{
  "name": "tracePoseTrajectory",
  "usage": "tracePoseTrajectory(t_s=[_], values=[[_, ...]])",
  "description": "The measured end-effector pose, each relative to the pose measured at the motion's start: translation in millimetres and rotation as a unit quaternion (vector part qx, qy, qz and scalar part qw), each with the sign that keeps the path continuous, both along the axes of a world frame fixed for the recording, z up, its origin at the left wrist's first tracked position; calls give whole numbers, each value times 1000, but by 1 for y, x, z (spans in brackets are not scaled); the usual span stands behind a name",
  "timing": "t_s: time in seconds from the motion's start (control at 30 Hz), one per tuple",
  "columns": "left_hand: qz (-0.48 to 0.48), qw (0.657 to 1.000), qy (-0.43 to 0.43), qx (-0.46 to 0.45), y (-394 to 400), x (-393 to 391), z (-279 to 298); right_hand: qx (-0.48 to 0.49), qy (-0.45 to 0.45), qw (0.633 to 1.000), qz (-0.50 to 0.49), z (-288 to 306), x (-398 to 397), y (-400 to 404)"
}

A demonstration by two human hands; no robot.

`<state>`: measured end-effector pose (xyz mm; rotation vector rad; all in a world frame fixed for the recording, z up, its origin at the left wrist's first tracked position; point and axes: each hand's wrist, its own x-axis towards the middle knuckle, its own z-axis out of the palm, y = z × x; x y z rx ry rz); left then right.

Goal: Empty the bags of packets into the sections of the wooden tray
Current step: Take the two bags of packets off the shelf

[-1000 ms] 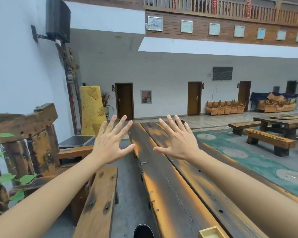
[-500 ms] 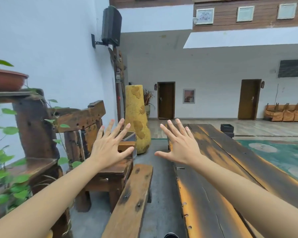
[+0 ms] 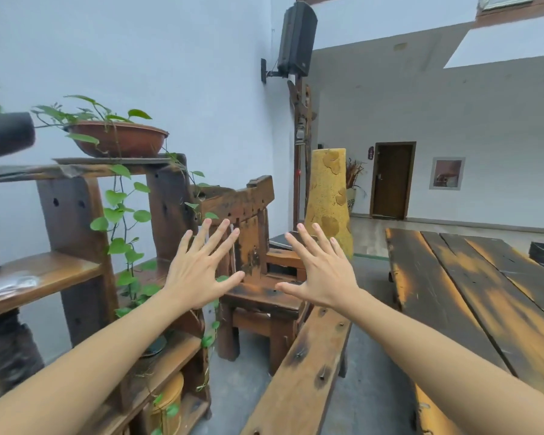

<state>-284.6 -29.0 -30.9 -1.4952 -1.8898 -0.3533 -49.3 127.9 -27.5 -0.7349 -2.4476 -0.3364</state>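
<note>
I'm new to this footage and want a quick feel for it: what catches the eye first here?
Two bare hands, left hand and right hand, spread open and empty mid-frame. Behind them stands a rough wooden chair, with a leafy potted plant on the shelf at left and a long dark table at right.

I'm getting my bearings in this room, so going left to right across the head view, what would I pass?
Wooden shelf → potted plant → left hand → wooden chair → right hand → long dark table.
</note>
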Motion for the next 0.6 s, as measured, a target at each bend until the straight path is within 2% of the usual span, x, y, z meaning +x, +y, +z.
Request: tracePoseTrajectory(t_s=[0.6], values=[[151, 988, 11, 2, -113, -185, 12, 32, -9, 990, 139, 24, -243, -47]])
